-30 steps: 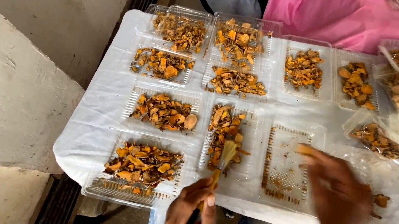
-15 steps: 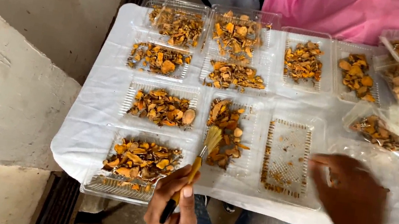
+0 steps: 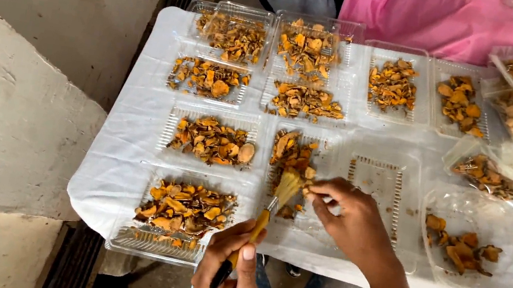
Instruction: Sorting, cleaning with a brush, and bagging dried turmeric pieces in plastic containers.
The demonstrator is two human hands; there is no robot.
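A white-covered table (image 3: 121, 166) carries rows of clear plastic trays holding orange-brown dried slices; a person in pink sits at the far edge. The middle tray (image 3: 325, 173) lies directly ahead of both hands. The left hand (image 3: 229, 276) is closed around a brush (image 3: 263, 217), whose long axis runs up and to the right, bristles over that tray's near slices. The right hand (image 3: 352, 219), the nearer one, has fingertips pinched just beside the bristles, apparently on a small slice, though this is unclear.
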